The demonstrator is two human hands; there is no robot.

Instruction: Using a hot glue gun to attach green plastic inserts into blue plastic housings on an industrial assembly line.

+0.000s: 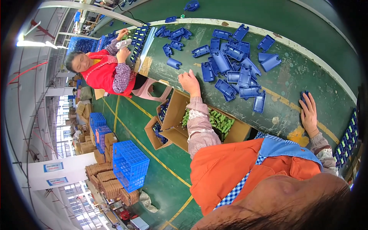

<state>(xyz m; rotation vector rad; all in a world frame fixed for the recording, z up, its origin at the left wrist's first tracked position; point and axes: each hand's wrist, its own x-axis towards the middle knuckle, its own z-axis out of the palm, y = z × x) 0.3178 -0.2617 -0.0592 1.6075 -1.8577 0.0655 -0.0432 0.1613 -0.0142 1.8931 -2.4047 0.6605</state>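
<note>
My left hand (189, 82) rests at the near edge of the green worktable, its fingers apart and nothing seen in them. To its right lies a loose heap of blue plastic half-round housings (234, 57), some with the hollow side up. On the right of the table my right hand (309, 115) is over a small dark blue plastic piece (305, 96), fingers closed on it and mostly covering it. An open cardboard box (177, 111) full of small green plastic parts (221, 124) stands below my left forearm.
A co-worker in a red vest (111, 74) sits at the left, holding a white tool (124, 43) by rows of blue parts (141, 38). More rows of assembled blue pieces (347, 140) stand at the far right. Blue crates (130, 165) and stacked cardboard (105, 178) are on the floor.
</note>
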